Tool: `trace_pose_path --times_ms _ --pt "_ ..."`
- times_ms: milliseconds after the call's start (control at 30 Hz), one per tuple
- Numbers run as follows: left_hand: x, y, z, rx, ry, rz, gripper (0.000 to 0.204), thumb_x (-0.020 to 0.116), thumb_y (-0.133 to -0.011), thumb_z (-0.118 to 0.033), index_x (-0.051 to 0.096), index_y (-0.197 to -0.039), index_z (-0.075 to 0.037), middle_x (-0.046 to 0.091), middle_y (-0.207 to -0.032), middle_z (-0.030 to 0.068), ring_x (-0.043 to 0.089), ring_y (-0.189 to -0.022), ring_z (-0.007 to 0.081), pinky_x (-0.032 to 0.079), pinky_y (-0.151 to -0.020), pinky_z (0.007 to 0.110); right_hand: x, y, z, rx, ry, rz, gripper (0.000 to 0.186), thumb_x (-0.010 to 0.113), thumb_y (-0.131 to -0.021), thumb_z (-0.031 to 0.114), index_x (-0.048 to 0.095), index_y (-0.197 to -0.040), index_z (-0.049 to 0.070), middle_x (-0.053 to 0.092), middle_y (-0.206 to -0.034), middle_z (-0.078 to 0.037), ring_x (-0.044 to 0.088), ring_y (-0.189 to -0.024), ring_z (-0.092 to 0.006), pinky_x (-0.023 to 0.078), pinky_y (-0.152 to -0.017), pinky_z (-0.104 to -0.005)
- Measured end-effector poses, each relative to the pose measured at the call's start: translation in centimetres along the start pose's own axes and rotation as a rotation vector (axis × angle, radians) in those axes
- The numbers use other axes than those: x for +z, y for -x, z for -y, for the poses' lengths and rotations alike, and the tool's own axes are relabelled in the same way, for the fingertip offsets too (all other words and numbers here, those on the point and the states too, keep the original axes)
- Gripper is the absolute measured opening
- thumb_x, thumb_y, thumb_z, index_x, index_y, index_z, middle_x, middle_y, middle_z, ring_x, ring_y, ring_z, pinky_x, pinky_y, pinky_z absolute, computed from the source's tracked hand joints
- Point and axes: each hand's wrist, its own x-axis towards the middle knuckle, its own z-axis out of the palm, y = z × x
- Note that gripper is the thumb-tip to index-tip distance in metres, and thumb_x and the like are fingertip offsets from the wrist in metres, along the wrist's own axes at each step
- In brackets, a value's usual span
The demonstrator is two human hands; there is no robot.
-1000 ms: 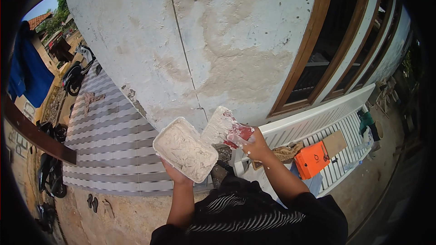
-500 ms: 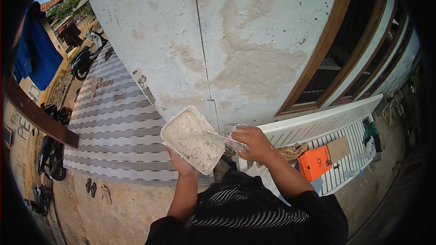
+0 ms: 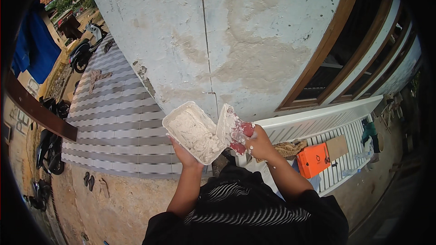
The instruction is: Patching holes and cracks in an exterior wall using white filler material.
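Observation:
My left hand (image 3: 185,155) is closed around the lower edge of a white rectangular tub (image 3: 182,144), its thumb side along the wall. Pale, creamy putty (image 3: 190,128) fills the tub, its surface rough and ridged. In my right hand (image 3: 260,143) is a putty knife (image 3: 225,121) with reddish parts near the grip. Its broad blade points up beside the tub's right edge, thickly smeared with putty. White specks stick to my right fingers and forearm. Ahead stands a pale, weathered wall (image 3: 168,13) with beige patches and a thin vertical crack.
A white slatted bench (image 3: 313,118) stands at right under wood-framed windows (image 3: 334,54), bearing an orange box (image 3: 313,159) and cardboard (image 3: 337,148). Striped tiles (image 3: 116,127) spread to the left, with a crumpled cloth (image 3: 97,79). Sandals (image 3: 89,181) lie near a brown post (image 3: 43,109); motorbikes are parked beyond.
My right hand has turned the putty knife from edge-on over the putty to upright beside the tub, showing its coated face. The tub stays in my left hand, nearly in place.

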Motion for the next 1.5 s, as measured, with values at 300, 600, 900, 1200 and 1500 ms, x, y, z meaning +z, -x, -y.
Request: trace_pose_path --times_ms 300,600,900,1200,1500 --pt "-0.2 0.0 -0.1 0.029 -0.029 -0.044 0.069 0.026 -0.096 -0.062 0.029 -0.148 -0.016 0.036 -0.148 0.0093 0.042 -0.131 0.0355 0.037 -0.106 0.053 0.1 -0.7 0.0 0.085 -0.383 -0.089 0.018 0.059 -0.091 0.009 0.065 -0.103 -0.002 0.068 -0.093 -0.005 0.063 -0.081 -0.0113 0.051 -0.073 -0.0278" --pt "-0.1 0.1 -0.2 0.045 -0.043 -0.068 0.072 0.024 -0.096 -0.063 0.027 -0.149 -0.015 0.035 -0.150 0.0097 0.038 -0.133 0.0353 0.033 -0.109 0.051 0.4 -1.4 1.3 0.067 -0.560 -0.213 0.019 0.059 -0.091 0.008 0.063 -0.106 -0.004 0.068 -0.092 -0.006 0.064 -0.082 -0.0114 0.052 -0.073 -0.0280" --pt "-0.1 1.5 1.6 -0.046 -0.104 0.034 0.073 0.022 -0.097 -0.061 0.025 -0.149 -0.009 0.034 -0.150 0.0129 0.038 -0.134 0.0329 0.030 -0.112 0.046 4.6 -2.3 2.2 -0.156 0.063 -0.258 0.031 0.066 -0.086 0.014 0.062 -0.111 -0.004 0.071 -0.090 -0.016 0.066 -0.080 -0.0171 0.050 -0.074 -0.0326" --pt "0.2 1.0 0.9 -0.032 -0.161 0.014 0.072 0.023 -0.097 -0.060 0.026 -0.148 -0.009 0.035 -0.150 0.0121 0.038 -0.134 0.0326 0.030 -0.112 0.045 5.4 -1.4 1.8 -0.169 -0.044 -0.120 0.025 0.064 -0.091 0.010 0.062 -0.111 -0.004 0.070 -0.097 -0.008 0.059 -0.087 -0.0086 0.049 -0.078 -0.0270" --pt "-0.9 0.7 1.3 0.037 -0.087 0.049 0.075 0.024 -0.096 -0.063 0.022 -0.150 -0.011 0.030 -0.152 0.0119 0.035 -0.136 0.0329 0.029 -0.112 0.047 2.8 -0.8 -0.6 0.083 -0.244 -0.127 0.021 0.062 -0.089 0.007 0.064 -0.106 -0.005 0.070 -0.093 -0.008 0.062 -0.082 -0.0102 0.050 -0.074 -0.0279"
